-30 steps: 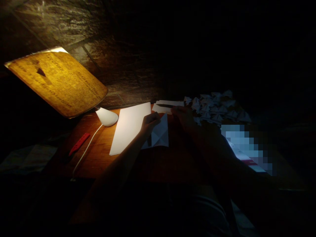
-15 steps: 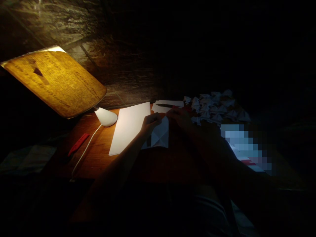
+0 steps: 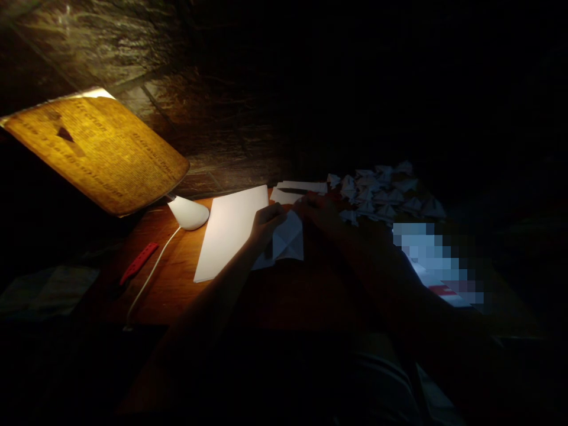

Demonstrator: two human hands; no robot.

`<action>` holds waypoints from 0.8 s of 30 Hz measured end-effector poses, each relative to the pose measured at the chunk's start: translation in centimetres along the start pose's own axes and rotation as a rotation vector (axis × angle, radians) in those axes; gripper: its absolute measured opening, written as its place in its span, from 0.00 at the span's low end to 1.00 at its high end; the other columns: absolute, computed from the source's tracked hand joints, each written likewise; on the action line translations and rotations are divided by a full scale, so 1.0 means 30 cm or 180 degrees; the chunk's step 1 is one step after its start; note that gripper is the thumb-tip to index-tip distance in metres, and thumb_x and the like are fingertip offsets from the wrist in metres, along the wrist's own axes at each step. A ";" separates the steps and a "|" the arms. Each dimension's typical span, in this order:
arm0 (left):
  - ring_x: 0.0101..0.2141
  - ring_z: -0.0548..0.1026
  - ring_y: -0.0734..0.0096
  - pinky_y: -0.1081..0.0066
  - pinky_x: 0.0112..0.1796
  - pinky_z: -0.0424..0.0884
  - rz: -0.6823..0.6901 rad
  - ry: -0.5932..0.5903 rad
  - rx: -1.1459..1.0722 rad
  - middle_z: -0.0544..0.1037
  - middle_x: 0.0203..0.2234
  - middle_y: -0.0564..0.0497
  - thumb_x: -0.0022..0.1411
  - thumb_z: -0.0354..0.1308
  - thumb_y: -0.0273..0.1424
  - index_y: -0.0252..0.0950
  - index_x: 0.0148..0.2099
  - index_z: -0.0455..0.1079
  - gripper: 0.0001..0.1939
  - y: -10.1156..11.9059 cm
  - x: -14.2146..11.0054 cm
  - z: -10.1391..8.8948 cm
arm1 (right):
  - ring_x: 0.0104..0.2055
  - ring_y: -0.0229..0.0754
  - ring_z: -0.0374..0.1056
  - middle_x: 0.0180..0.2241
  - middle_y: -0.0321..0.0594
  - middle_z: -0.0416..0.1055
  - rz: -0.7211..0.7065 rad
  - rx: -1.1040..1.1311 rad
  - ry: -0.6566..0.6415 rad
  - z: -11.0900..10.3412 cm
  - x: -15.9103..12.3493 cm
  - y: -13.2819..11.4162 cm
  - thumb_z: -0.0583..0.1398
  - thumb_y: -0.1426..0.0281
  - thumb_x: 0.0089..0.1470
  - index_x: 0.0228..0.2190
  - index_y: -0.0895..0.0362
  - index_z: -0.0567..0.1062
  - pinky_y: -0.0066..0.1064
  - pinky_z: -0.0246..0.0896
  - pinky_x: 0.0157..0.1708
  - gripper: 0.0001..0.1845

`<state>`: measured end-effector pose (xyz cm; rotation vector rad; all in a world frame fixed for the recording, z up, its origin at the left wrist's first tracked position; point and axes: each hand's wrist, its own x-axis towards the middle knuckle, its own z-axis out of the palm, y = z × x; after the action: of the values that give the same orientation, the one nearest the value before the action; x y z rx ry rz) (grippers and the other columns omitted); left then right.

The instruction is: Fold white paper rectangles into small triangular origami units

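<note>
Between my hands is a sheet of white paper (image 3: 289,238) with diagonal creases crossing in its lower part. My left hand (image 3: 268,219) is closed on the sheet's upper left edge, fingers curled. At the upper right corner, my right hand (image 3: 316,208) pinches the paper; its fingertips are dim. A stack of blank white paper (image 3: 233,228) lies just left of my left hand, partly behind my forearm. Beyond the hands are smaller white paper pieces (image 3: 306,186) with a dark, slender object (image 3: 290,190) on top.
A lit lamp (image 3: 189,214) with a printed shade stands at the left, its white cord running to the front edge. Beside the cord lies a red box cutter-like tool (image 3: 139,262). Several folded paper shapes (image 3: 386,192) cover the back right. A bright, blurred-out screen (image 3: 437,260) is at the right.
Both hands stay on the creased sheet, and its top edge has shifted slightly as the fingers work there. The whole view has moved a little.
</note>
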<state>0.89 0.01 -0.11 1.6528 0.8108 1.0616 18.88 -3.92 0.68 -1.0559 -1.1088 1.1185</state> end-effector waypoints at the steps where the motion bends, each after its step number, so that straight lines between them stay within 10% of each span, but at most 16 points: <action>1: 0.24 0.61 0.74 0.72 0.27 0.54 0.0005 0.0030 0.0017 0.65 0.21 0.55 0.53 0.66 0.37 0.36 0.25 0.68 0.13 0.004 -0.002 0.001 | 0.25 0.36 0.61 0.20 0.31 0.67 0.0005 -0.0123 -0.0065 0.001 -0.002 0.003 0.72 0.53 0.46 0.21 0.54 0.71 0.30 0.56 0.26 0.22; 24: 0.24 0.63 0.74 0.72 0.27 0.56 -0.0185 0.0141 0.0227 0.67 0.20 0.56 0.48 0.64 0.34 0.36 0.26 0.69 0.08 0.051 -0.009 0.014 | 0.28 0.41 0.67 0.25 0.38 0.74 -0.0078 -0.0942 -0.0070 0.007 -0.021 -0.007 0.69 0.67 0.48 0.22 0.55 0.74 0.32 0.59 0.29 0.10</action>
<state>1.22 -0.84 1.22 1.6601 0.9298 1.0423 18.65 -4.57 0.83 -1.2573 -1.3294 0.9668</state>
